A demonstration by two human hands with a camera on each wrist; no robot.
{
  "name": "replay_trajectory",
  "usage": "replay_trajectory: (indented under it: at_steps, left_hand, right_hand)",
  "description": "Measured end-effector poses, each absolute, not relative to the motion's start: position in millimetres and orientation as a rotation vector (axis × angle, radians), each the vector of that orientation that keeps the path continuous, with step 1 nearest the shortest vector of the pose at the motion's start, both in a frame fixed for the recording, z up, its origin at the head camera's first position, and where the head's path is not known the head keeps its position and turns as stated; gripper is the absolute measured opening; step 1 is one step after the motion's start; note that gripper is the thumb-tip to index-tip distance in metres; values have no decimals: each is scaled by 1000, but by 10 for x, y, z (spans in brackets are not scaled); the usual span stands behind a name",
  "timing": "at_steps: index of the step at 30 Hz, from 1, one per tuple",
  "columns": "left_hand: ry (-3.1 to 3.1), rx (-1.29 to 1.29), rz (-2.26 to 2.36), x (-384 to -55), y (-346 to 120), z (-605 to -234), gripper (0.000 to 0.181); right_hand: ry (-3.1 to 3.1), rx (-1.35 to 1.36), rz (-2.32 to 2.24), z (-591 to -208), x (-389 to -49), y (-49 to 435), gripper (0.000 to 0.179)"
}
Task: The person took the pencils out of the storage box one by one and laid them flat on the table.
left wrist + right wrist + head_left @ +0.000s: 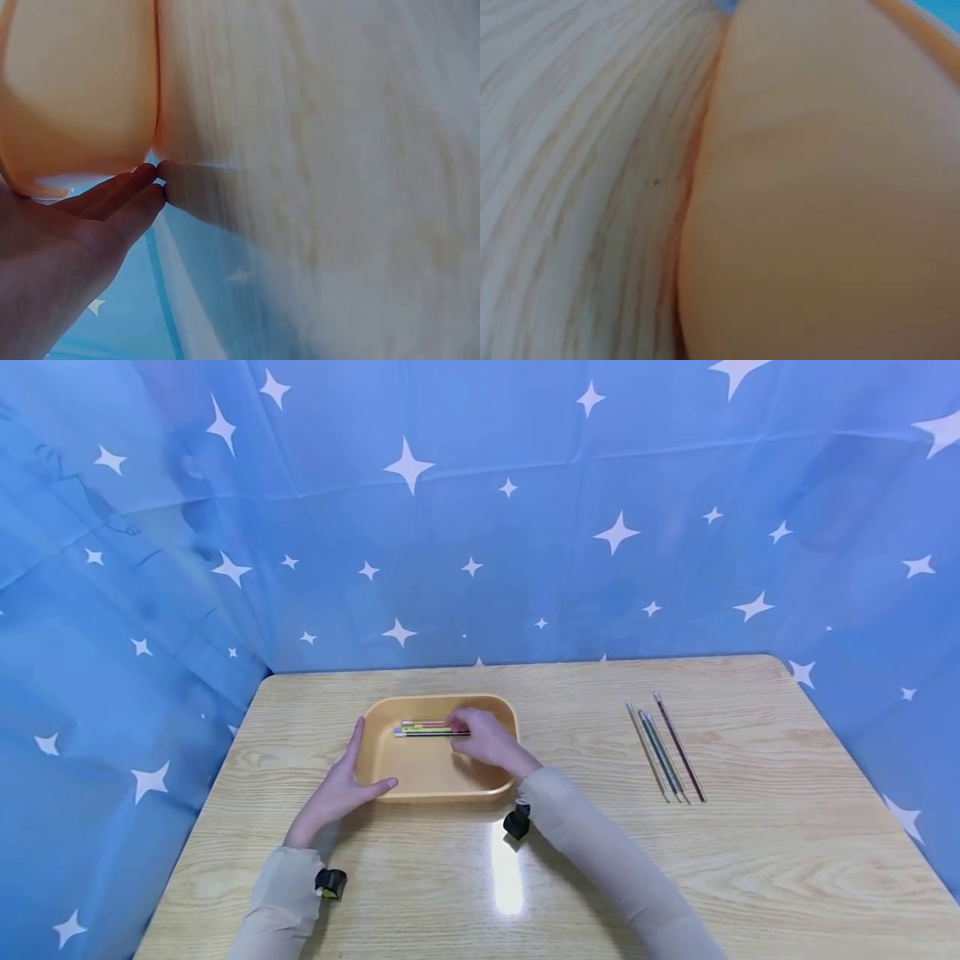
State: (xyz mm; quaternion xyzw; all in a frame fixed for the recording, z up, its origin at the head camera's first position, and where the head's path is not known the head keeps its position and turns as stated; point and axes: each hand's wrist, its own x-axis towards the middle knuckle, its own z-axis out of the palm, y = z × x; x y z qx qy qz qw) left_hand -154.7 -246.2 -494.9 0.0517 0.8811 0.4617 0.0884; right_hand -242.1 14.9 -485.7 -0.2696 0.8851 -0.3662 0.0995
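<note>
An orange-tan plastic tray point(420, 777) lies on the table with several pencils point(420, 732) side by side in its back part. My right hand point(483, 739) reaches into the tray over its right side. Its curled fingers pinch the pencils near their right ends, though the fingertips are partly hidden. At the tray's left side rests my left hand point(345, 789), thumb and fingers spread along the wall. In the left wrist view, fairly straight fingers point(131, 202) lie against the tray's outer side. The right wrist view holds only the tray wall point(817, 195) and tabletop.
Several more pencils point(660, 752) lie in a loose, slanting group on the right part of the wooden table point(787, 827). A blue curtain with white stars point(525, 552) hangs behind the table and along both sides.
</note>
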Motion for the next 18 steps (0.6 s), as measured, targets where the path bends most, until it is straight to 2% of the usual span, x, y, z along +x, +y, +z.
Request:
replay_trajectory:
  at_steps: [13, 18]
  left_hand:
    - [2648, 263, 1262, -1565, -2411, -4761, 117]
    - [2591, 296, 1308, -1578, -2387, -4724, 120]
  right_hand:
    - [2691, -784, -855, -4892, -2420, 122, 42]
    - [2704, -790, -804, -4889, -2411, 108, 39]
